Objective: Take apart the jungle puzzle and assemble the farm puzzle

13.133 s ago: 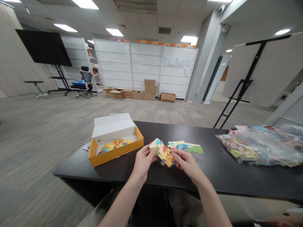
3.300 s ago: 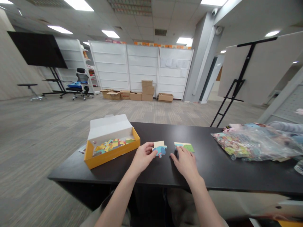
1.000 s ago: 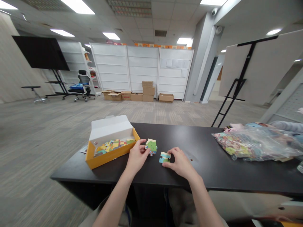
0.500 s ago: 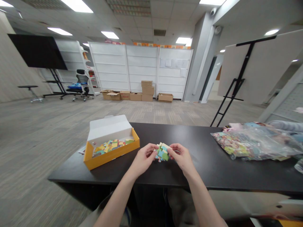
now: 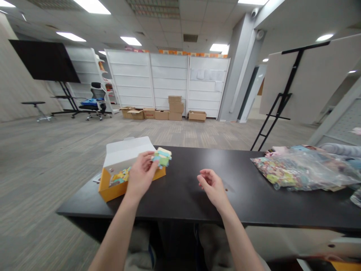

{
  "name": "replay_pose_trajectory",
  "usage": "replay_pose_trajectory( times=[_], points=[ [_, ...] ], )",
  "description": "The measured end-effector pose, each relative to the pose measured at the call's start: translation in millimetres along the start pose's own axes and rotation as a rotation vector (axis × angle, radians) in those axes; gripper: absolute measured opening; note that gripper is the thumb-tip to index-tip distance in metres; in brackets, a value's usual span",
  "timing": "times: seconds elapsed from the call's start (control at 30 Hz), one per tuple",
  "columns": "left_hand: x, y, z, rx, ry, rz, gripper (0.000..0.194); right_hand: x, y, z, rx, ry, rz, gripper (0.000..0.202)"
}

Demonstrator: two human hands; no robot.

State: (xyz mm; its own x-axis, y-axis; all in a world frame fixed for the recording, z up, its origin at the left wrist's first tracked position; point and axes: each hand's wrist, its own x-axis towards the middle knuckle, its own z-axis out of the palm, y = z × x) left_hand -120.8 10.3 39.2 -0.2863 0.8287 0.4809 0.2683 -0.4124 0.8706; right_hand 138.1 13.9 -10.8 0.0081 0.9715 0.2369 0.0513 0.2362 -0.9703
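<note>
My left hand [image 5: 141, 174] pinches a small stack of puzzle pieces [image 5: 161, 157], green, blue and cream, over the right end of an open yellow box [image 5: 113, 192]. More colourful puzzle pieces [image 5: 121, 176] lie inside the box, partly hidden by the hand; its white lid stands up behind. Above the middle of the dark table [image 5: 180, 203], my right hand [image 5: 211, 185] is curled with thumb and fingertips close together. A small reddish bit shows at its fingertips, too small to make out. A small brown spot lies on the table just right of that hand.
Clear plastic bags [image 5: 299, 171] with colourful pieces lie on the table's right side. Beyond the table stand a black easel frame [image 5: 286, 88], cardboard boxes [image 5: 175, 108] along white shelves, an office chair [image 5: 96, 99] and a large screen [image 5: 45, 61].
My left hand has moved left and forward to the box with the puzzle pieces. My right hand has let go of them and stays near its former spot.
</note>
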Motion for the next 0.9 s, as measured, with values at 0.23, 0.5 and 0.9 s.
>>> replay_pose_trajectory(
  times=[0.23,0.5,0.9],
  points=[
    [27.5,-15.2,-56.0,0.805,0.038,-0.063,0.026,-3.1,0.6,2.4,-0.129,-0.084,-0.035,0.031],
    [20.7,-11.9,-43.1,1.114,-0.142,-0.163,0.030,-6.8,-2.7,2.7,-0.279,-0.155,-0.037,0.025],
    [-2.0,-18.3,-32.8,1.099,-0.323,0.104,0.027,12.6,9.8,-110.0,-0.036,0.470,0.022,0.048]
  ],
)
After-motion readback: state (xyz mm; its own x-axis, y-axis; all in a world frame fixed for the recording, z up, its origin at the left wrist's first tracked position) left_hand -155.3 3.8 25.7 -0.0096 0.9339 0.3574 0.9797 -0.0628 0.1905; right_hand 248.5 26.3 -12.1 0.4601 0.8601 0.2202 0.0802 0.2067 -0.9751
